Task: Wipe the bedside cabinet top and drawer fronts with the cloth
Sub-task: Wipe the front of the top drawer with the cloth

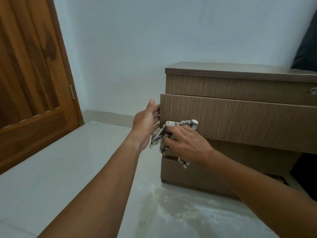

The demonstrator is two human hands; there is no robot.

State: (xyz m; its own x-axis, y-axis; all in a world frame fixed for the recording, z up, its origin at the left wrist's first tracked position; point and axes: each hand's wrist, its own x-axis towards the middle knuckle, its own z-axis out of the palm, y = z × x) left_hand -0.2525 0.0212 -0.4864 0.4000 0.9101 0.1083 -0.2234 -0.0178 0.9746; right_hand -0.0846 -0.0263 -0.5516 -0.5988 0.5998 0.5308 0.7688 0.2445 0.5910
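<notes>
We read this as home bedroom. Landmark: low wood-grain bedside cabinet [240, 117] with stacked drawer fronts, small lock at its upper right. Left of cabinet, panelled wooden door [30, 74] on hinges. Behind cabinet, plain pale painted wall [128, 40]. Below cabinet, light tiled floor [60, 177]. Right of cabinet, dark cushion-like shape [307, 45].

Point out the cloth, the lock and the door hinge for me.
cloth [186, 124]: head view, upper edge against the middle drawer front.
lock [312, 91]: head view, its round metal face on the top drawer.
hinge [72, 92]: head view, its barrel at the door's edge.
</notes>
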